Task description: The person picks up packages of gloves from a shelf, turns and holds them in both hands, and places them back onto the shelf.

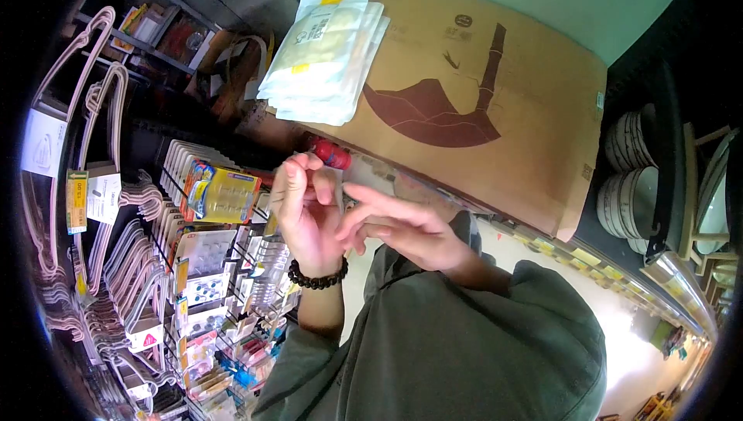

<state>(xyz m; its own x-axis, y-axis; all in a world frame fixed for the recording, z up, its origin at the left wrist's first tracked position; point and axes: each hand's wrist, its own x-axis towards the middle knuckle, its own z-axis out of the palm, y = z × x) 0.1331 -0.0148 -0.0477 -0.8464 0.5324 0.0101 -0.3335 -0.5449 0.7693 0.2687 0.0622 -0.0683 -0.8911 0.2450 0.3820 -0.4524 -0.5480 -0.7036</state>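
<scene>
My left hand (308, 208), with a dark beaded bracelet (317, 275) at its wrist, is raised with its palm up and fingers loosely bent and apart. Reaching in from the right, my right hand (406, 227) has its fingers spread, their tips close to the left palm. I make out nothing held in either hand; whether the fingertips touch is unclear. Just beyond the left fingers lies a red item (330, 153). Past the hands is a large cardboard box (542, 127) with a dark red printed picture. A stack of white and pale yellow packets (325, 53) rests on its left end.
Clothes hangers (101, 189) hang in rows on the left. Beside them a rack holds carded goods, among them a yellow blister pack (224, 195). White bowls (631, 189) stand stacked on a dark shelf at the right. A price-tag strip (588, 258) runs along the shelf edge.
</scene>
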